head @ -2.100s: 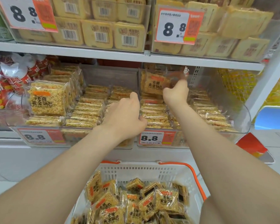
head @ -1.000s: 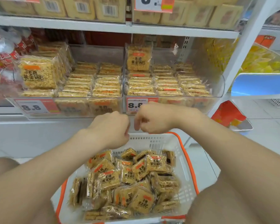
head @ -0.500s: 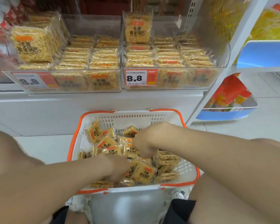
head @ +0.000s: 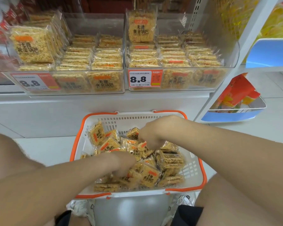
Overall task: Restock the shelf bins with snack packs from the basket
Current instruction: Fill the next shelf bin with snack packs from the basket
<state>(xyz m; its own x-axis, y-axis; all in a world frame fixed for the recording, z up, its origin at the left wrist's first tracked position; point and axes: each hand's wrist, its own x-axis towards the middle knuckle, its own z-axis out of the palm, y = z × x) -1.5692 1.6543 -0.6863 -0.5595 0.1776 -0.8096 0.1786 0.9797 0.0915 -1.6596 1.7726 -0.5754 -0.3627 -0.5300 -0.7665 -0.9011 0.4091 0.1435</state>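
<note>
down at the bottom edge you get bare knees either side, dark shorts and white lace-up shoes [head: 78, 207].

between the knees sits the basket [head: 194, 167]: white plastic, slotted walls, orange rim and handles. it's heaped with snack packs [head: 148, 176], which are flat square slabs of puffed yellow grain in crinkly clear wrap, each with an orange label and black print, lying at all angles.

both forearms reach in from the sides. the left hand [head: 122, 162] is low and blurred, palm down, with its fingers pushed in among the packs near the middle. they're buried, so i can't tell if it's got hold of one. the right hand [head: 153, 134] is higher and further back, wrist bent, fingers curled down onto the top of the pile. can't tell whether it's pinching a pack or just touching one.

behind the basket is the smooth white shelf base [head: 88, 108]. on top are two clear hard-plastic bins side by side. the left bin [head: 95, 23] and right bin [head: 232, 51] both hold the same packs in flat rows, with one upright pack [head: 141, 27] at the back of the right bin. a white and orange price tag [head: 145, 78] on the front reads 8.8.

off to the right, glossy red-orange bags [head: 237, 93] sit in a blue-edged tray.
</note>
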